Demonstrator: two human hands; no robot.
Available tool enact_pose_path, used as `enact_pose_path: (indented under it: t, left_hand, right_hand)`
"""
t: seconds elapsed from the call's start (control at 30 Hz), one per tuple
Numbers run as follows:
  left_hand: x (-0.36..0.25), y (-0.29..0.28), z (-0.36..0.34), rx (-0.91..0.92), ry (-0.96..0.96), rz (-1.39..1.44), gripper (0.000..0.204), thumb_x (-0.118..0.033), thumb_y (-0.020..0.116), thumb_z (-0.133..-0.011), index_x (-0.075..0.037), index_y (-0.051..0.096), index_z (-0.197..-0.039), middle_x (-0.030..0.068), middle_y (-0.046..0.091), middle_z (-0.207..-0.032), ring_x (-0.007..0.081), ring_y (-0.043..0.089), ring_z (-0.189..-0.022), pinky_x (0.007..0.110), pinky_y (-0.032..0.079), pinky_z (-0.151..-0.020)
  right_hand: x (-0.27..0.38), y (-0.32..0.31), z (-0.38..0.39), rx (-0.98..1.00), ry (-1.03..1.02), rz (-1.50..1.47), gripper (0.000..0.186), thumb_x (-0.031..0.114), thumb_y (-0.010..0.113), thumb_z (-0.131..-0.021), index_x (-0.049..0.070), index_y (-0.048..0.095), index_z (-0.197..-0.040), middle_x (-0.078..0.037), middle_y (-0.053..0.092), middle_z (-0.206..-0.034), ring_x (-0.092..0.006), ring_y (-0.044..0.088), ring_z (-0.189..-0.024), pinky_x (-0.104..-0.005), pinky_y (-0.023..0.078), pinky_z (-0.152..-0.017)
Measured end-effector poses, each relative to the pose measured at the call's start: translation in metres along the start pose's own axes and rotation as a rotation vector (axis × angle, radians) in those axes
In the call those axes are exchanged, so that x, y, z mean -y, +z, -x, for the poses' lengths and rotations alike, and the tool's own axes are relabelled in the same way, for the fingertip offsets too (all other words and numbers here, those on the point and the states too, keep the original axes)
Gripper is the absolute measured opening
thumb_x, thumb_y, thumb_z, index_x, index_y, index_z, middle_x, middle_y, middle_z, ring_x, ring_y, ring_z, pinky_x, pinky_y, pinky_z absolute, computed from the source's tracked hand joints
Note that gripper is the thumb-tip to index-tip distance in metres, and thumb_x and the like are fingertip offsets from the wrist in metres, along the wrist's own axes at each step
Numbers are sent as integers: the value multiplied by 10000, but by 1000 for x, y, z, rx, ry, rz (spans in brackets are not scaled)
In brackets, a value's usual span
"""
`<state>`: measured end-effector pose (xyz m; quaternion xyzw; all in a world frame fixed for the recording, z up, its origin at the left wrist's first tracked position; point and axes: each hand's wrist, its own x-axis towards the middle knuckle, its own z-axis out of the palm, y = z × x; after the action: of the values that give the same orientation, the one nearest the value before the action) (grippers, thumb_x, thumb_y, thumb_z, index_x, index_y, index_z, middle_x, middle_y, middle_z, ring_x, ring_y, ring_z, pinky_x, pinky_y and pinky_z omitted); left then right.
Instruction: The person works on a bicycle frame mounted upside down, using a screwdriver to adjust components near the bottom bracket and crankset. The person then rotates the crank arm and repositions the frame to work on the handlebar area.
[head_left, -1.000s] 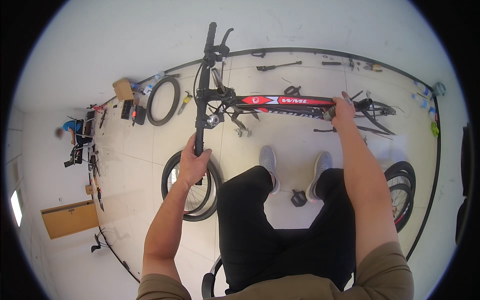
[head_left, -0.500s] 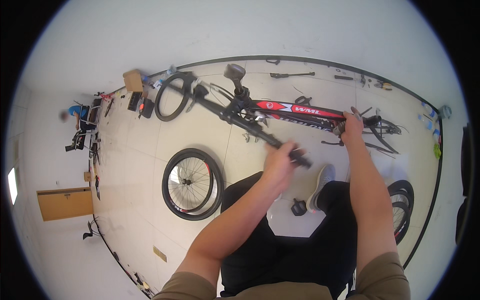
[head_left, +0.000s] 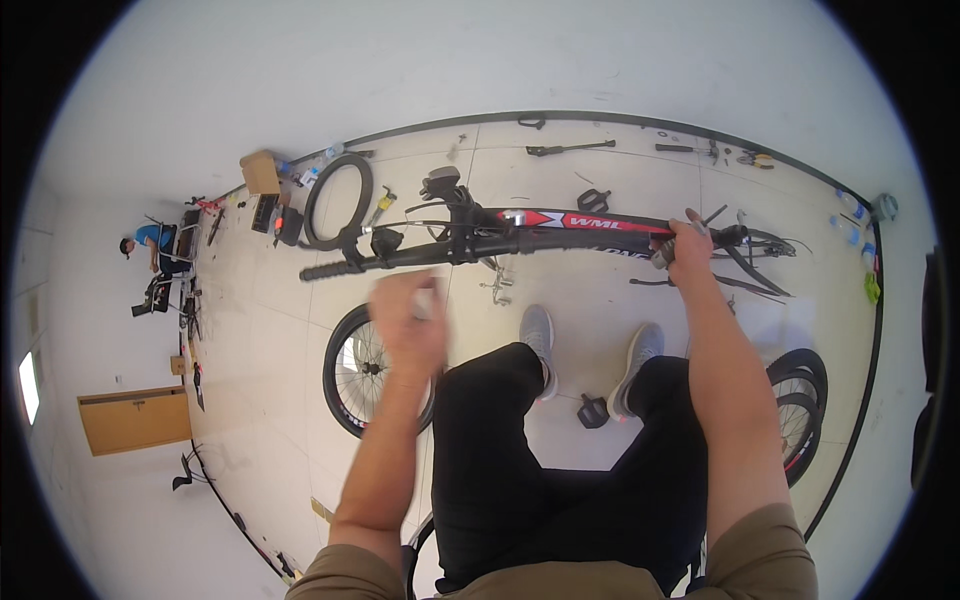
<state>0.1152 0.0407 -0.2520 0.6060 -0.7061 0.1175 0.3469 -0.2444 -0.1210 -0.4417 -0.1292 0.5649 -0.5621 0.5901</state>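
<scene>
A red, white and black bicycle frame (head_left: 570,221) is held up across the space before me, with no wheels in it. My right hand (head_left: 690,252) is closed around its right end. A small grey part shows beside those fingers; what it is I cannot make out. The black handlebar (head_left: 415,256) lies nearly in line with the frame, its ribbed grip (head_left: 328,270) pointing left. Just below the handlebar is my left hand (head_left: 408,325), apart from the grip and smeared by motion. Something pale shows at its fingers, too blurred to name.
A spoked wheel (head_left: 345,392) lies left of my legs, more wheels (head_left: 808,378) at the right. Pedals (head_left: 593,411) are on the floor. Along the wall lie a tyre (head_left: 316,212), a pump-like tool (head_left: 570,148), a hammer (head_left: 690,150) and pliers (head_left: 755,159). Another person (head_left: 150,247) sits far left.
The handlebar has swung round from slanting toward me to lying along the frame. My left hand has let go of its near end and moved left. My right hand keeps its hold.
</scene>
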Motion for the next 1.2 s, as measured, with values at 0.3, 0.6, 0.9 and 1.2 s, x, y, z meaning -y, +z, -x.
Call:
enact_pose_path:
  t: [0.3,0.6,0.9,1.2]
  left_hand:
    - [104,-11,8,271,-411,14,676,-264,696,-887,9,419,-1441,254,469,-1423,361,439,-1334,449,369,-1081]
    - [11,31,-34,-81,-294,261,485,-85,650,-887,-7,499,-1341,173,488,-1372,296,486,-1246,430,390,-1049]
    - [72,28,-93,47,-3,221,614,77,491,-738,4,518,-1347,176,573,-1314,323,502,-1267,383,361,-1098]
    - [106,8,-103,563,43,-244,1020,-213,875,-657,-119,309,-1500,150,480,-1417,331,406,-1364,559,251,-1135]
  right_hand:
    - [11,12,20,-27,11,49,592,13,569,-888,47,358,-1440,-199,611,-1005,-295,662,-738,-422,593,-620]
    - [5,4,6,-23,-2,20,567,1,586,-871,98,393,-1395,-153,582,-1036,-272,653,-823,-419,592,-607]
    - [11,15,17,-43,-7,-1,555,3,588,-870,50,401,-1390,-180,589,-1035,-281,669,-762,-398,575,-556]
    - [15,16,21,-83,-1,47,543,7,605,-865,63,416,-1371,-155,590,-1040,-249,655,-794,-397,567,-594]
